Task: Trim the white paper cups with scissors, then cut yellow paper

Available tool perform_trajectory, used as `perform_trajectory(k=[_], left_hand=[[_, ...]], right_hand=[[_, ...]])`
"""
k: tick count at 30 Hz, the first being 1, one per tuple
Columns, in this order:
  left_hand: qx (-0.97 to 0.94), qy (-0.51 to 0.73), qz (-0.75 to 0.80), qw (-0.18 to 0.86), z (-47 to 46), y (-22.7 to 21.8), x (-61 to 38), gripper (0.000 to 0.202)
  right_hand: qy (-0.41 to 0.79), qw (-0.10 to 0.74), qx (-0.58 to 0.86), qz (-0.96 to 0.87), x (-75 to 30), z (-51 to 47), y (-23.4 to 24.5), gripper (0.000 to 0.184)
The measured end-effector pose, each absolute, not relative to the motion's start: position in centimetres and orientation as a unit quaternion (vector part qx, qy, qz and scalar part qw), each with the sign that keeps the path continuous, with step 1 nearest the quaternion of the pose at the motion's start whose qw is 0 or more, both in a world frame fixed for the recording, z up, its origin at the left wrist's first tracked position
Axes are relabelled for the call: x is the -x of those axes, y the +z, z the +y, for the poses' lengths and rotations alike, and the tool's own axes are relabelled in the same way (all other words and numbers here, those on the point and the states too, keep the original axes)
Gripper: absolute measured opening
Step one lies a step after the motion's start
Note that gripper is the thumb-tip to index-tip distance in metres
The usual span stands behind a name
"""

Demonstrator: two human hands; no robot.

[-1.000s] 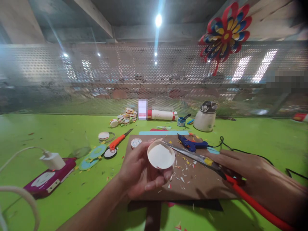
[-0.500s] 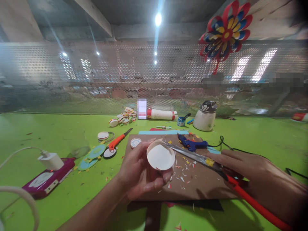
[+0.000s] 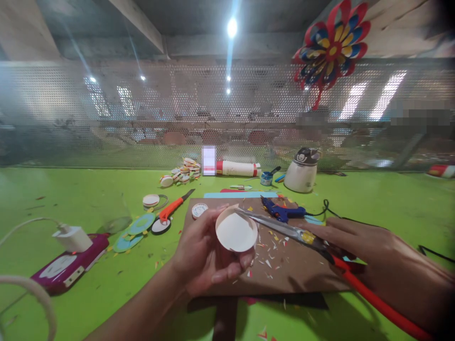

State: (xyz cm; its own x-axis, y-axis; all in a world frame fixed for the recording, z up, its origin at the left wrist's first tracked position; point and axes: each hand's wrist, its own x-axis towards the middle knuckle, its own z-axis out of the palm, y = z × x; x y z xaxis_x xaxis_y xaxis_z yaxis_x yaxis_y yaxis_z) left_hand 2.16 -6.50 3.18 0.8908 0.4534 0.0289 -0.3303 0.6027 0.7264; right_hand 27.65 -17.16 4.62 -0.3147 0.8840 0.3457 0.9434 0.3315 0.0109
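My left hand (image 3: pixel 206 253) is closed round a white paper disc (image 3: pixel 236 231) with a curled rim, held up over the brown board (image 3: pixel 295 270). My right hand (image 3: pixel 366 248) grips red-handled scissors (image 3: pixel 284 229). Their long metal blades reach left and meet the disc's upper rim. Small paper snippets (image 3: pixel 268 246) lie scattered on the board under the disc and blades.
A blue glue gun (image 3: pixel 282 211) with a black cord lies at the board's far edge. An orange craft knife (image 3: pixel 172 207), paper circles (image 3: pixel 137 229), a purple power strip with a white charger (image 3: pixel 69 255), a white glue bottle (image 3: pixel 236 168) and a white kettle (image 3: pixel 302 175) sit on the green table.
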Motion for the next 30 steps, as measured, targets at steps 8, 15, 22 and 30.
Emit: perform_trajectory(k=[8,15,22,30], left_hand=[[-0.395,0.221,0.09,0.887,-6.57,3.31,-2.07,0.048],[-0.404,0.216,0.071,0.886,-6.48,3.12,-1.99,0.046],[-0.381,0.212,0.088,0.896,-6.65,3.08,-1.98,0.045],[-0.382,0.218,0.11,0.891,-6.93,3.14,-2.01,0.045]], right_hand=[[-0.105,0.154,0.576,-0.796,-27.52,-17.47,4.4,0.066],[-0.072,0.161,0.59,-0.788,-27.88,-16.98,4.18,0.062],[-0.128,0.192,0.556,-0.798,-28.05,-16.92,4.47,0.05],[-0.102,0.199,0.553,-0.802,-28.18,-16.98,4.16,0.057]])
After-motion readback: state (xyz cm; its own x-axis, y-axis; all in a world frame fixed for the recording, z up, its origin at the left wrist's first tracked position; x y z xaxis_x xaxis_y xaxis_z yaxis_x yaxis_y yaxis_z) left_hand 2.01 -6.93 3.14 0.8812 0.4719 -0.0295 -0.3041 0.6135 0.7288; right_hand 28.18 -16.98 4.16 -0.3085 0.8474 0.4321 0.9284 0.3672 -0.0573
